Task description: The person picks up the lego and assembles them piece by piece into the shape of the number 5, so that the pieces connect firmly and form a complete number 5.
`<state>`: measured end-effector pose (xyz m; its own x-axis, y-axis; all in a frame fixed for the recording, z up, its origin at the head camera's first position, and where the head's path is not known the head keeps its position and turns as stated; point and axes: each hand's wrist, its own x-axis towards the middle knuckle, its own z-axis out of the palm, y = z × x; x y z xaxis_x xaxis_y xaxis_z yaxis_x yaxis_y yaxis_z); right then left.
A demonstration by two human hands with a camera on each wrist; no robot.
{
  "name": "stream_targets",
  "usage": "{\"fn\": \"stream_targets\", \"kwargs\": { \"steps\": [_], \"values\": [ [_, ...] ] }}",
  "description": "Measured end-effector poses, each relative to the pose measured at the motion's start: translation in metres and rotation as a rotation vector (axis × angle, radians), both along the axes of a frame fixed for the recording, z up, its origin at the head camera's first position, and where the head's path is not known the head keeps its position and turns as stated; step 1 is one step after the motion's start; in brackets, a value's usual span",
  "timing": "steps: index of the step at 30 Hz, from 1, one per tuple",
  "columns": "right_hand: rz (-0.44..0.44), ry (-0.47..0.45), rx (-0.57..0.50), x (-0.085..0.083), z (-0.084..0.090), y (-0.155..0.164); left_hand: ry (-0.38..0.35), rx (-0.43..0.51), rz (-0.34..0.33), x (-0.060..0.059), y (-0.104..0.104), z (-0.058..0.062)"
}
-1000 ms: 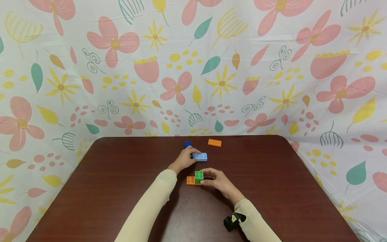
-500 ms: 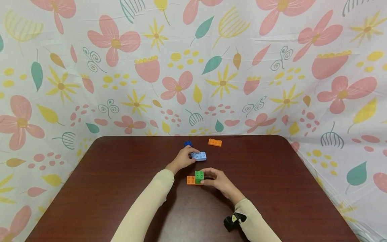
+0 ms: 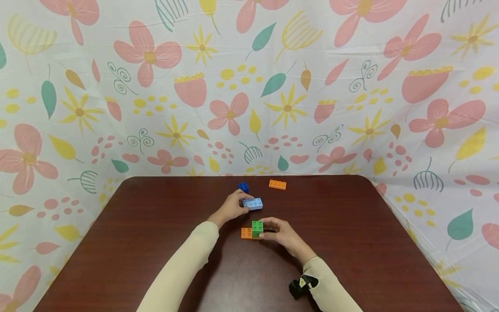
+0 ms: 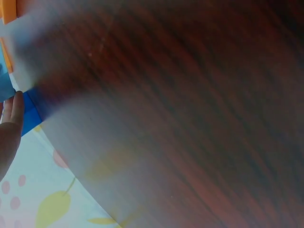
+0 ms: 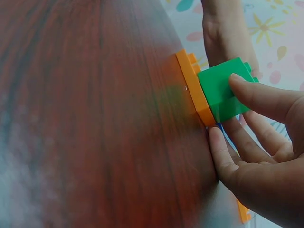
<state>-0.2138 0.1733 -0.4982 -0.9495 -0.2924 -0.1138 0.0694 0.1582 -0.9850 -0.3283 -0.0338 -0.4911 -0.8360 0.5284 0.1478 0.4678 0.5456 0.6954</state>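
In the head view my left hand point(image 3: 231, 207) grips the left end of a light blue building brick point(image 3: 255, 203) with studs on top. A dark blue brick point(image 3: 243, 186) lies just beyond those fingers; the left wrist view shows only part of this dark blue brick point(image 4: 32, 114) at its left edge. Nearer to me, a green brick point(image 3: 257, 227) sits on the right part of a flat orange brick point(image 3: 246, 233). My right hand point(image 5: 266, 156) pinches the green brick point(image 5: 225, 90), its thumb on the side, and one finger touches the orange brick's end point(image 5: 195, 90).
Another flat orange brick point(image 3: 277, 185) lies near the far edge of the dark wooden table point(image 3: 331, 225). Behind the table hangs a flowered cloth point(image 3: 249, 86). A black device point(image 3: 299, 287) is strapped at the right wrist.
My left hand has shifted a little left and towards me with the light blue brick, which has turned slightly. The right hand and the green brick have stayed in place.
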Motion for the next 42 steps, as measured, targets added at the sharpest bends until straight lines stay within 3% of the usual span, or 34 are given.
{"fn": "stream_targets", "kwargs": {
  "steps": [27, 42],
  "values": [
    [-0.014, -0.004, 0.041, -0.002, 0.0, 0.0, -0.033, 0.016, -0.032, 0.015, -0.019, 0.01],
    [-0.021, -0.011, 0.038, -0.002, -0.002, 0.001, 0.024, 0.077, -0.056, 0.027, -0.031, 0.009]
  ]
}}
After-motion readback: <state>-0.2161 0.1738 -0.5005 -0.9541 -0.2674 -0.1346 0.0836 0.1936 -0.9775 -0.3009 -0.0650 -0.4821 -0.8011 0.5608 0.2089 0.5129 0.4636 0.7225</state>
